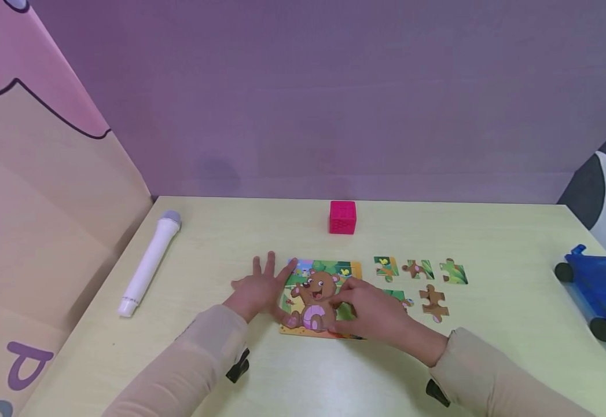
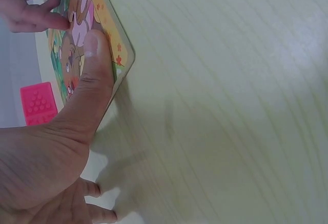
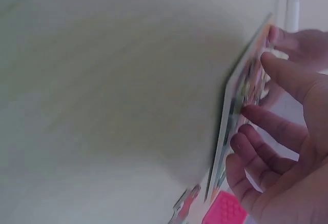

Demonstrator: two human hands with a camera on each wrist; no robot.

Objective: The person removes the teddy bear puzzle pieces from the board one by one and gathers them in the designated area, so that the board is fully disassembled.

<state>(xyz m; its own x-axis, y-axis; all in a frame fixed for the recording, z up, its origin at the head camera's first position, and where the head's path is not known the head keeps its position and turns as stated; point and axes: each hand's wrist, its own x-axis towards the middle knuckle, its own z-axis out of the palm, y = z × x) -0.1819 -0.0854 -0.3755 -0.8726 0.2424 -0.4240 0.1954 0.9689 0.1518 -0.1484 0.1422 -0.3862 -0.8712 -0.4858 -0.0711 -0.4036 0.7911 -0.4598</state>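
Note:
A bear jigsaw puzzle [image 1: 315, 301] lies on the table in front of me. My left hand [image 1: 260, 291] is at its left side, fingers spread; in the left wrist view the thumb [image 2: 95, 55] rests on the puzzle's edge. My right hand [image 1: 370, 310] reaches over the right part, its thumb and index fingertips touching the picture a little apart. In the right wrist view its fingers [image 3: 271, 126] are relaxed, with no loose piece visible between them. Loose puzzle pieces [image 1: 434, 303] lie to the right; one piece [image 1: 396, 295] is partly hidden behind the right hand.
A pink cube [image 1: 342, 218] stands behind the puzzle. A white microphone [image 1: 150, 263] lies at the table's left edge. At the far right sits a blue toy vehicle [image 1: 602, 295] with black wheels. A purple panel [image 1: 334, 104] borders the table's back.

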